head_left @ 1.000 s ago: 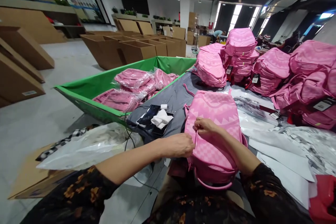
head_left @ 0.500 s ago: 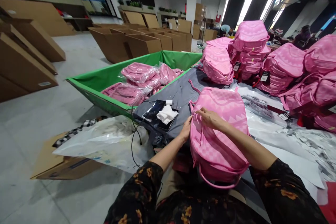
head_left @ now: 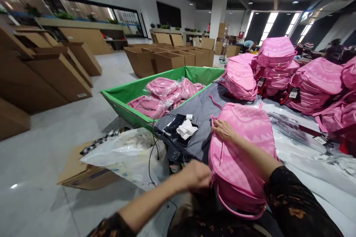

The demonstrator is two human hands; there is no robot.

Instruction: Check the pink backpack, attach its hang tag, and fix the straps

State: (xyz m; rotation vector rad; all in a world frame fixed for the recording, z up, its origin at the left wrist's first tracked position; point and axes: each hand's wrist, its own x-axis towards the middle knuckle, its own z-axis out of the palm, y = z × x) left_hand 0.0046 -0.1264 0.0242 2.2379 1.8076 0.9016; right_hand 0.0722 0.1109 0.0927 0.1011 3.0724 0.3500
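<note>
Cardboard boxes (head_left: 55,77) lean along the left wall. A green bin (head_left: 122,98) holds bagged pink packs (head_left: 164,94). Beside it, a white cloth (head_left: 187,129) rests on a dark phone (head_left: 175,124) on the grey table (head_left: 203,107). The left hand (head_left: 196,176), blurred, is clenched at the near left edge of the pink backpack (head_left: 244,152), which lies flat on the table before the person. The right hand (head_left: 224,129) rests on the backpack's upper left edge; whether it pinches anything cannot be told. Stacked pink backpacks (head_left: 275,66) fill the right.
</note>
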